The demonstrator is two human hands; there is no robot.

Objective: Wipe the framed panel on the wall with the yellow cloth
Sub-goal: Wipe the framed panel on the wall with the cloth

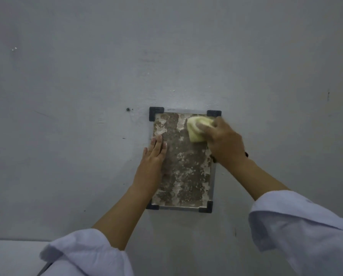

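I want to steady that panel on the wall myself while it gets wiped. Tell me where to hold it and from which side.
Hold the framed panel by its left long edge, coming from the left, palm flat, as the left hand does. The panel lies flush on the wall, so nothing can wrap behind it; pressing works better than pinching. The right hand works the yellow cloth at the upper right, so the left stays clear.

Right hand [224, 141] blurred (panel's [183, 168] corner hidden)
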